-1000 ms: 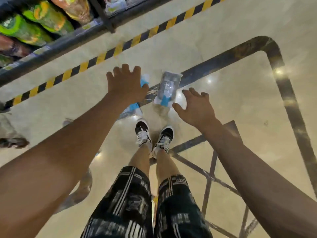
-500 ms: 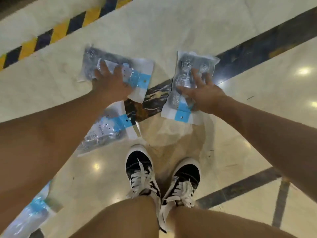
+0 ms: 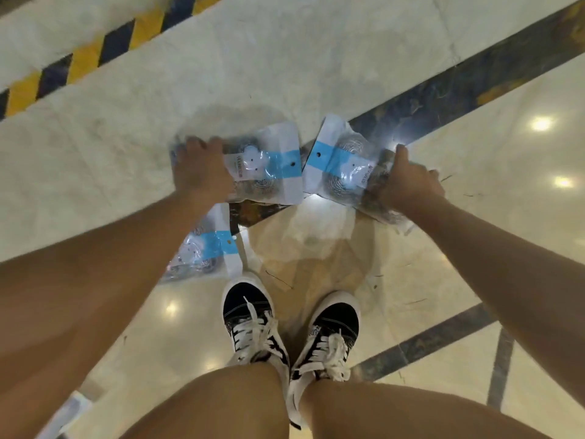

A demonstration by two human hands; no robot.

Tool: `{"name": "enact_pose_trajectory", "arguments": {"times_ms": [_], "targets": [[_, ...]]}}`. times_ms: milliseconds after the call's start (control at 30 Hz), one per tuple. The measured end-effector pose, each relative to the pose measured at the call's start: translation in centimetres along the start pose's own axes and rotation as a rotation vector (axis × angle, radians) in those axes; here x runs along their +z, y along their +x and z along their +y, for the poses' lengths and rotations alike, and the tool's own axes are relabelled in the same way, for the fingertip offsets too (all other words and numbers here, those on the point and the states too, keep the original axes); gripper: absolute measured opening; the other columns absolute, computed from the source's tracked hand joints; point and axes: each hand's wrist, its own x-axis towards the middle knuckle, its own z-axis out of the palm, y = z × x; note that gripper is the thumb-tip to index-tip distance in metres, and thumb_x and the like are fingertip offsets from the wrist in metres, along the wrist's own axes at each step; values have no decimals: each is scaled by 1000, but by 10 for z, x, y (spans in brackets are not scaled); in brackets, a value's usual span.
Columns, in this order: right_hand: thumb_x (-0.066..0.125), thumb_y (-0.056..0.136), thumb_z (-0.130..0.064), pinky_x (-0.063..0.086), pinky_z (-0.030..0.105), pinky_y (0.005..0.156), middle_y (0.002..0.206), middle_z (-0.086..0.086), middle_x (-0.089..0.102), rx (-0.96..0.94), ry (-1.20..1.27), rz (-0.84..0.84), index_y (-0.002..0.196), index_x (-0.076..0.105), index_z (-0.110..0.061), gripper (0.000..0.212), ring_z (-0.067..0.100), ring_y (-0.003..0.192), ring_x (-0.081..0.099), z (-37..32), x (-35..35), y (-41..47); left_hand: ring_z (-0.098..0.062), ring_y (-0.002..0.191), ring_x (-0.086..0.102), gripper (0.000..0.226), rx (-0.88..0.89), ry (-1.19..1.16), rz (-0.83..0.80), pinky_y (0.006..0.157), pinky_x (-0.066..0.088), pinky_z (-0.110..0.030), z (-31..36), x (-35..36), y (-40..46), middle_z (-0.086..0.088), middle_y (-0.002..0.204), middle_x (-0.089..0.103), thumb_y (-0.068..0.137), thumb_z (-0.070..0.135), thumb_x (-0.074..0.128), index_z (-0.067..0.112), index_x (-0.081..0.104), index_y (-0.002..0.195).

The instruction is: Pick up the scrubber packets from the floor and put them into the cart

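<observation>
Head view | left hand (image 3: 202, 175) is gripping left scrubber packet (image 3: 269, 164), fingers curled over its far-left end | third packet (image 3: 205, 248) is lying on floor (image 3: 126, 147), near-left | right hand (image 3: 408, 182) is clenching right scrubber packet (image 3: 342, 166) at its right end

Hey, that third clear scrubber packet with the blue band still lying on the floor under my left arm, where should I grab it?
Probably by the flat white header card at the end of the third clear scrubber packet, nearest the black sneaker. It lies flat on the floor, the bulgy scouring pads sit at the other end, and the left arm partly hides them. Come from above, pinching that card edge.
</observation>
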Motion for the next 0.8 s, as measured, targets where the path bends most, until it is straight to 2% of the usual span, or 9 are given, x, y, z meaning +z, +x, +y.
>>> {"name": "enact_pose_trajectory", "arguments": {"times_ms": [67,133,200,267,400,500,667,733,800], "targets": [[81,80,-41,41,51,103,144,23,40,74,-107,0,154,20,-20,98,45,133,40,16,-2,14,-43,141,37,73,99,70,-5,111,37,-55,-19,-13,24,-20,155,36,87,25,75,15,41,151],[84,75,-54,44,51,105,143,22,42,-11,-170,-6,143,39,-9,93,44,131,42,24,-3,29,-40,135,46,77,216,148,-123,109,40,-54,-24,-21,43,-14,148,49,84,32,77,15,39,149],[88,68,-58,47,42,87,117,18,59,-144,-142,-52,110,54,-6,75,37,110,53,22,-5,35,-40,119,57,68,231,269,-211,101,45,-52,-18,-24,50,-13,126,58,84,36,78,12,45,139],[91,65,-57,42,36,75,98,12,62,-141,-75,-130,96,53,-10,68,32,93,55,16,-6,26,-41,114,55,55,223,365,-246,96,46,-50,-12,-27,45,-16,113,53,85,38,77,7,55,125],[91,73,-44,52,38,79,112,12,66,-18,235,-288,120,58,-6,69,30,95,62,7,-2,-16,-42,116,55,63,138,368,-183,102,39,-51,-5,-37,9,-21,123,54,91,44,70,2,45,131],[90,79,-22,54,29,67,101,7,71,77,567,-367,122,64,-5,52,20,79,67,-2,-21,-66,-31,95,53,56,23,36,-195,99,40,-49,-5,-62,-30,-7,104,56,92,44,69,8,39,123],[90,79,-13,57,25,49,110,8,72,127,860,-377,125,56,-11,57,22,83,73,-17,-83,-159,-17,97,68,49,-153,-837,-189,74,55,-22,1,-132,-111,1,106,67,83,32,83,11,53,116],[88,80,-8,62,33,60,114,9,74,139,902,-382,127,59,-8,56,25,88,75,-23,-120,-194,-14,98,69,35,-141,-967,-189,75,54,-16,7,-171,-152,6,105,69,90,24,78,12,60,118],[84,78,1,64,47,80,118,15,75,103,913,-354,126,62,-2,53,31,95,76,-29,-164,-229,-20,116,67,44,-104,-1055,-212,97,53,-29,10,-215,-195,1,120,71,90,25,78,11,64,129]]}}
